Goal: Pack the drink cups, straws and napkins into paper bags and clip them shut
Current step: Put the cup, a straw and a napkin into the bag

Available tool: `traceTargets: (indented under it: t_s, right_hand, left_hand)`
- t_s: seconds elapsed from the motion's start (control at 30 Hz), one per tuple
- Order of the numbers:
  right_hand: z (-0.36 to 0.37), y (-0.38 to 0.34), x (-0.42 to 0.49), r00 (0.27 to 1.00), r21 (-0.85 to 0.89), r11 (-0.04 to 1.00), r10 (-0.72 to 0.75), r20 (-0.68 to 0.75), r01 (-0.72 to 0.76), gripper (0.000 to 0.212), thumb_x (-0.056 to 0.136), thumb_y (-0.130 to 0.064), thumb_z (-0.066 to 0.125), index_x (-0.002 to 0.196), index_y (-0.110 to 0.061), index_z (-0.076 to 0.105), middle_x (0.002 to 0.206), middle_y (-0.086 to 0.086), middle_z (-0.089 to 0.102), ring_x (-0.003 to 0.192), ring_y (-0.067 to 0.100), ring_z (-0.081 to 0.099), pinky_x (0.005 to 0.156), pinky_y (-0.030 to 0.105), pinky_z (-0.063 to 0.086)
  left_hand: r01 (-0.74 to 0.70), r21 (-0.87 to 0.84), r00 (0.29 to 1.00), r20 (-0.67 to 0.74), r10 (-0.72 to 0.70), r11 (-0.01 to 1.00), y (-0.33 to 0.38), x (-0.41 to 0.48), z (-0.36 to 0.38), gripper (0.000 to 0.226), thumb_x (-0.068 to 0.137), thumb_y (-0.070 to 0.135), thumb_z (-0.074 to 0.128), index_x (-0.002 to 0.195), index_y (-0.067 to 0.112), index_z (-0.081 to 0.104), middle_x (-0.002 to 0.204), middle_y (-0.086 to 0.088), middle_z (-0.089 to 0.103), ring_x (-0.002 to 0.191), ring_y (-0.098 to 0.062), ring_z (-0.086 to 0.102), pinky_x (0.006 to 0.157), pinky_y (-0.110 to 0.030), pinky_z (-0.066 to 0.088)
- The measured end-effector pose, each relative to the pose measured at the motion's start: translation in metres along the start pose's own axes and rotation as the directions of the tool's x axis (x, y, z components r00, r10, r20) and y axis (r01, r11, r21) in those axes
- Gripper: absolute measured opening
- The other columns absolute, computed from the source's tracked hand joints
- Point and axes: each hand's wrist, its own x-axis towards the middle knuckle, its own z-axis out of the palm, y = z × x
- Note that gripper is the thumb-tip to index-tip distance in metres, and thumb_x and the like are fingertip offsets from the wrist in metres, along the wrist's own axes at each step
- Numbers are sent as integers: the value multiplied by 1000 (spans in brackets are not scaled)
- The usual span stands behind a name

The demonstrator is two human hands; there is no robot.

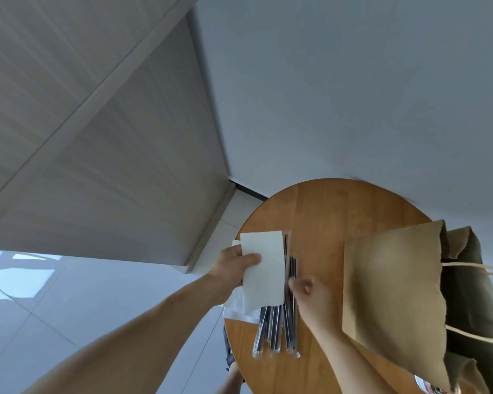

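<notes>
Napkins point(264, 268) left of straws point(276, 328), paper bag point(393, 294) right, on table point(319, 211)

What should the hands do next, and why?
Probably lift one straw off the pile and carry it, with the napkin, to the paper bag: the left hand grips a napkin, the right hand pinches a straw, and the bag stands right beside them.

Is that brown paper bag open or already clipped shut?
Open: the paper bag gapes at its mouth, with its dark inside showing.

The left hand point(234, 268), right hand point(310, 294) and both forearms point(143, 322) are bare; blue denim clothing point(228, 348) shows below.
</notes>
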Motion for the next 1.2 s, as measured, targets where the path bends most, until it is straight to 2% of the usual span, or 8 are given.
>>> traceTargets:
  t_s: [0.07, 0.17, 0.5, 0.63, 0.73, 0.9, 1.0, 1.2]
  right_hand:
    - [17, 15, -5, 998, -331, 943, 36, 50, -17, 25, 87, -53, 63, 90, -29, 55, 69, -11, 61, 64, 3, 58, 53, 22, 41]
    - [32, 24, -7, 992, -450, 891, 103, 70, -61, 33, 82, -55, 64, 81, -25, 50, 65, -9, 59, 60, 4, 56, 50, 25, 40]
    - [18, 33, -7, 996, -454, 890, 68, 53, -36, 39, 94, -39, 49, 63, -16, 47, 55, 1, 48, 50, 13, 42, 48, 31, 27]
    - [0, 20, -16, 997, -378, 924, 71, 35, -53, 33, 97, -39, 46, 72, -18, 55, 59, -1, 56, 54, 15, 50, 51, 31, 35]
    - [-22, -9, -27, 998, -276, 959, -65, -8, 61, 22, 97, -44, 49, 85, -30, 61, 68, -9, 63, 62, 6, 59, 54, 22, 45]
    - [-65, -70, -53, 946, -109, 940, -323, 16, 323, 9, 95, -49, 56, 88, -42, 55, 68, -18, 60, 72, -6, 59, 59, 8, 42]
    - [-90, -90, -62, 939, -128, 932, -344, -19, 339, 18, 96, -45, 56, 87, -30, 62, 69, -11, 61, 67, 3, 58, 59, 13, 42]
    - [-136, -113, -86, 896, -111, 909, -415, -156, 401, 15, 91, -50, 60, 88, -36, 62, 72, -20, 62, 71, -4, 60, 61, 7, 43]
  left_hand:
    - [-15, 73, 998, -65, 20, 997, -3, 3, -4, 17, 94, 16, 63, 110, 12, 66, 108, -9, 73, 99, -28, 69, 95, -50, 54]
    - [-37, 126, 994, -94, 49, 991, -5, 4, -6, 17, 96, 17, 59, 112, 14, 65, 103, -5, 73, 96, -27, 70, 95, -50, 54]
    - [-77, 234, 990, -98, 103, 969, 2, -4, 10, 22, 98, 22, 55, 118, 14, 61, 106, -2, 70, 94, -22, 67, 88, -41, 56]
    - [-123, 294, 983, -97, 157, 948, 11, -13, 17, 21, 99, 23, 54, 118, 18, 59, 101, 3, 69, 91, -18, 66, 71, -29, 53]
    - [-182, 327, 973, -79, 219, 927, 26, -25, 24, 20, 98, 20, 51, 115, 20, 61, 100, 2, 70, 92, -20, 67, 75, -32, 55]
    - [-268, 173, 961, -27, 276, 948, 66, -59, 49, 14, 92, 15, 55, 93, 20, 68, 92, -7, 72, 86, -29, 67, 77, -43, 55]
    - [-330, 49, 943, 53, 328, 943, 91, -83, 62, 11, 92, 16, 59, 94, 18, 70, 89, -4, 72, 81, -24, 66, 67, -32, 49]
    - [-491, 52, 865, 147, 480, 869, 131, -132, 82, 13, 92, 22, 68, 103, 15, 70, 96, -2, 76, 87, -21, 73, 65, -33, 57]
